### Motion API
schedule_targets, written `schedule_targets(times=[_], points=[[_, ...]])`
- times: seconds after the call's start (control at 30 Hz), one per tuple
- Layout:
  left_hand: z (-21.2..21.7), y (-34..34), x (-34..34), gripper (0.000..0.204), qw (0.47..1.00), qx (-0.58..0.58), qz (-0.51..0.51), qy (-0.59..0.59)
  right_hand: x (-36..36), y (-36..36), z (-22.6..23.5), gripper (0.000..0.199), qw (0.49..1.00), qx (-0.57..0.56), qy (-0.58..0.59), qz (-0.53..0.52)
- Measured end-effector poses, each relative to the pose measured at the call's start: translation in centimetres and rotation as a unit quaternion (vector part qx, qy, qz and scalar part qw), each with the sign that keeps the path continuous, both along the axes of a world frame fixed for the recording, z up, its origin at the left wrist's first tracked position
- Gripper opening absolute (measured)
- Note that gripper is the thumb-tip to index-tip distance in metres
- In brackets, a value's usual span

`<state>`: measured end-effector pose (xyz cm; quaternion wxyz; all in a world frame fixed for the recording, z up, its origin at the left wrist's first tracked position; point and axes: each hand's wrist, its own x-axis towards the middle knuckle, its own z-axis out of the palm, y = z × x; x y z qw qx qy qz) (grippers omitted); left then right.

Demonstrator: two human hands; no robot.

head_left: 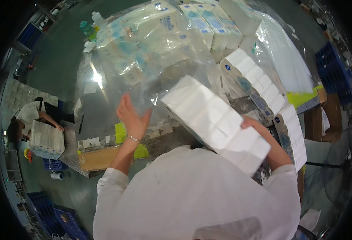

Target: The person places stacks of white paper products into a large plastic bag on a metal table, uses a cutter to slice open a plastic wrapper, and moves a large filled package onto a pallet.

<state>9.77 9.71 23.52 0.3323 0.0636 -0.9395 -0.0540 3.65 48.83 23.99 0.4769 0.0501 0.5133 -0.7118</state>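
Observation:
My right hand [253, 123] grips the near end of a long white row of tissue packs [214, 120], held tilted with its far end pointing up to the left. My left hand [131, 115] is raised with fingers apart, its palm against a large clear plastic bag [144, 76] that stands open in front of me. Through the bag I see more wrapped tissue packs [152, 36] with blue print. Whether the row's far end is inside the bag mouth I cannot tell.
A shiny metal table [88, 104] carries stacks of packs [212, 24] at the back and rows of white rolls [260, 80] at the right. Blue crates [336, 68] stand far right. At the left another person [36, 116] handles a bundle [47, 140].

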Motion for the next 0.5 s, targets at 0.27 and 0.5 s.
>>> schedule_targets(times=[0.27,0.5], points=[[6.2,-1.2,-0.6,0.008,0.954,0.204,-0.101,0.197,-4.3,-11.9,4.8,0.04,0.975,-0.015,0.181,-0.129],[8.0,-1.1,-1.1,0.011,0.926,0.232,-0.231,0.189,-11.5,-31.2,6.0,0.059,0.949,-0.153,0.127,-0.244]])
